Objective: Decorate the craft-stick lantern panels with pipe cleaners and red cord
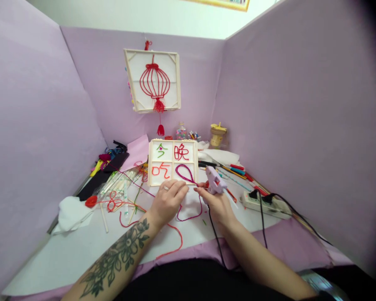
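A framed white panel [173, 162] with four sections stands on the table, bearing yarn characters in green, red and orange. In its lower right section lies a purple yarn loop [184, 172], its tail running down to my right hand. My right hand [217, 202] is closed around a lilac hot glue gun [216, 180], thumb and finger at the purple yarn near the panel's lower right corner. My left hand [171, 198] is at the panel's lower edge, fingers bent together; what they hold is hidden. More purple yarn [191, 218] curves on the table between my hands.
Red yarn [114, 202], sticks and plastic packs lie to the left beside a white cloth [72, 214]. A power strip [265, 204] with black cords sits at right, near pens. Behind hang a lantern panel [153, 81] and purple walls; a yellow-lidded cup [217, 136] stands back right.
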A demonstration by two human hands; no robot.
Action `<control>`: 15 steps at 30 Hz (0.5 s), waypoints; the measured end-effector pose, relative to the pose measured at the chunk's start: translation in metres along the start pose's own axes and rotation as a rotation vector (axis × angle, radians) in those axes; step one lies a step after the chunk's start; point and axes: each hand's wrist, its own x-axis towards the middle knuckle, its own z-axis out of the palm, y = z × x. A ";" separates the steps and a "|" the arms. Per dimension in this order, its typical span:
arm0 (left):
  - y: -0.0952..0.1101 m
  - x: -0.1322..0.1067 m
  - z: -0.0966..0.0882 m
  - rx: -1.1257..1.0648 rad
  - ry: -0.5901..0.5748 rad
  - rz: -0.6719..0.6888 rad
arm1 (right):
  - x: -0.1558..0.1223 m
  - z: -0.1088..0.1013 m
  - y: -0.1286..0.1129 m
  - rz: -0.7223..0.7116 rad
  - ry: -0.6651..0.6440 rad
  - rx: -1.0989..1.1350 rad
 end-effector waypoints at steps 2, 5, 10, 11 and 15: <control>0.000 0.000 0.000 0.036 -0.034 -0.001 | -0.002 0.001 0.002 0.005 0.016 -0.029; 0.001 -0.001 0.001 0.079 -0.085 -0.013 | -0.004 -0.004 -0.002 -0.002 0.057 -0.089; 0.003 -0.002 0.004 0.110 -0.118 -0.030 | -0.002 -0.007 -0.022 -0.135 0.156 -0.189; 0.004 -0.002 0.004 0.114 -0.120 -0.029 | -0.001 -0.006 -0.026 -0.183 0.182 -0.196; 0.005 -0.001 0.004 0.114 -0.141 -0.031 | 0.004 -0.005 -0.033 -0.354 0.214 -0.287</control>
